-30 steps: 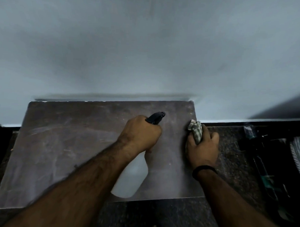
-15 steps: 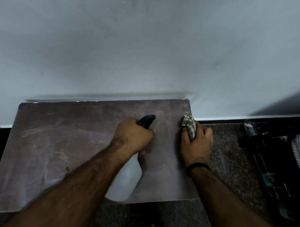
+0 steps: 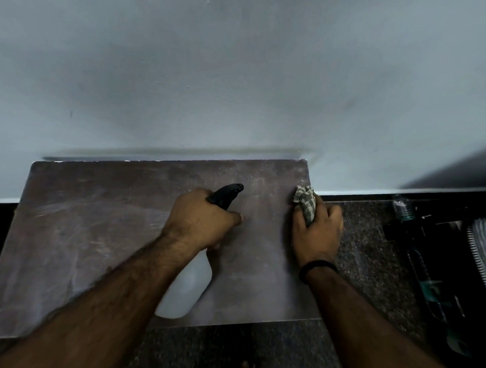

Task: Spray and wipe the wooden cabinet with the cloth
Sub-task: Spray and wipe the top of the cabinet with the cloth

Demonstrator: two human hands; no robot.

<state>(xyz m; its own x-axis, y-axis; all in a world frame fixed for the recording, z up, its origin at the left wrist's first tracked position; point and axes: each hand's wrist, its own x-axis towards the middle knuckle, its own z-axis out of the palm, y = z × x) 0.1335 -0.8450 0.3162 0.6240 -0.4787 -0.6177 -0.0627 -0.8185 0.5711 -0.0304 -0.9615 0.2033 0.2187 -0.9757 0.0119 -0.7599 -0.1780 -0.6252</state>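
Note:
The brown wooden cabinet top (image 3: pixel 102 234) stands against the grey wall, smeared with pale streaks. My left hand (image 3: pixel 202 221) grips the neck of a white spray bottle (image 3: pixel 186 289) with a black nozzle (image 3: pixel 226 193) that points toward the wall; the bottle hangs over the cabinet's right half. My right hand (image 3: pixel 317 233) holds a bunched checked cloth (image 3: pixel 306 202) at the cabinet's right edge, near its far corner.
A speckled granite floor (image 3: pixel 371 257) lies to the right and in front of the cabinet. A clear plastic bottle (image 3: pixel 402 208) and dark clutter with a striped fabric (image 3: pixel 482 241) sit at the far right. Toes show at the bottom edge.
Both hands have shifted slightly left and toward the wall across the frames. The cloth has slid along the right edge toward the far corner. Grips are unchanged.

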